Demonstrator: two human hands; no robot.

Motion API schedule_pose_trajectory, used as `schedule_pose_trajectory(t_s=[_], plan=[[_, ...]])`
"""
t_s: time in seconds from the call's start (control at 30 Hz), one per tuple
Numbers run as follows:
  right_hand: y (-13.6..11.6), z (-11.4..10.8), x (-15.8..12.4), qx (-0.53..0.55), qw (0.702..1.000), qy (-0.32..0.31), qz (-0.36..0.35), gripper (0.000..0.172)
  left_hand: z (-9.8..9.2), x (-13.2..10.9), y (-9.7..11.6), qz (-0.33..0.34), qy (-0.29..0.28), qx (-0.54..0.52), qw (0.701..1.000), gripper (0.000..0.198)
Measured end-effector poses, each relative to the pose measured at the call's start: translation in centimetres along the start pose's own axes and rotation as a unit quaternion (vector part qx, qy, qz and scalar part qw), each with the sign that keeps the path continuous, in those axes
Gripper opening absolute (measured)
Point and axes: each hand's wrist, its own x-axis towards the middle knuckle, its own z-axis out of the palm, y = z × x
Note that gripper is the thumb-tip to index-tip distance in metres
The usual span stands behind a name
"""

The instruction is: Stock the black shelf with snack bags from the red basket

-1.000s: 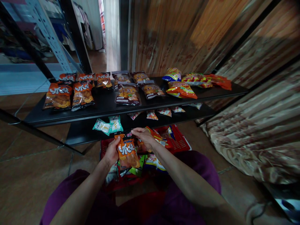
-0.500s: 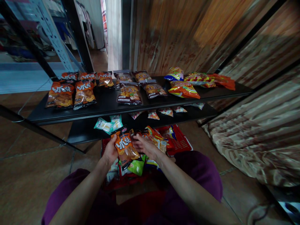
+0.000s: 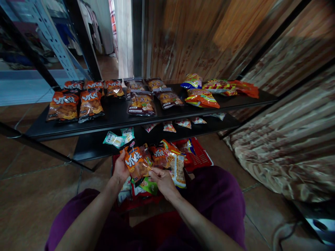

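An orange-and-black snack bag (image 3: 136,163) is held between my two hands above a red basket (image 3: 202,157). My left hand (image 3: 121,169) is closed on the bag's left edge. On the bag's lower right side, the fingers of my right hand (image 3: 161,179) pinch the wrapper. Another orange-and-black bag (image 3: 160,157) lies in the basket just beyond my right hand, beside a yellow-and-clear snack bag (image 3: 179,170). Below the held bag, a green packet (image 3: 150,186) shows among other packets.
A black shelf (image 3: 115,116) runs across ahead, with rows of orange bags (image 3: 64,106), brown chip bags (image 3: 142,104) and red-yellow bags (image 3: 202,98). Its lower shelf (image 3: 86,146) carries pale green packets (image 3: 114,139) and several small packets. A draped curtain (image 3: 282,150) hangs at the right.
My right hand, spread beside the bag before, has come down and now pinches its lower right side. The view has shifted slightly.
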Motion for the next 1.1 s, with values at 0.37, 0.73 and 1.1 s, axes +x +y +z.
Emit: schedule_pose_trajectory(t_s=[0.37,0.73,1.1], plan=[[-0.1,-0.5,-0.6,0.091,0.994,0.035,0.045,0.048,0.3,0.1,0.4,-0.004,0.006,0.059,0.998,0.031],[1.1,-2.3,0.7,0.139,0.986,0.076,0.057,0.043,0.5,0.2,1.0,-0.010,-0.031,0.069,0.997,0.029],[1.0,-2.4,0.9,0.176,0.977,0.078,0.087,0.044,1.1,-0.7,0.2,0.062,-0.113,0.150,0.980,0.035]])
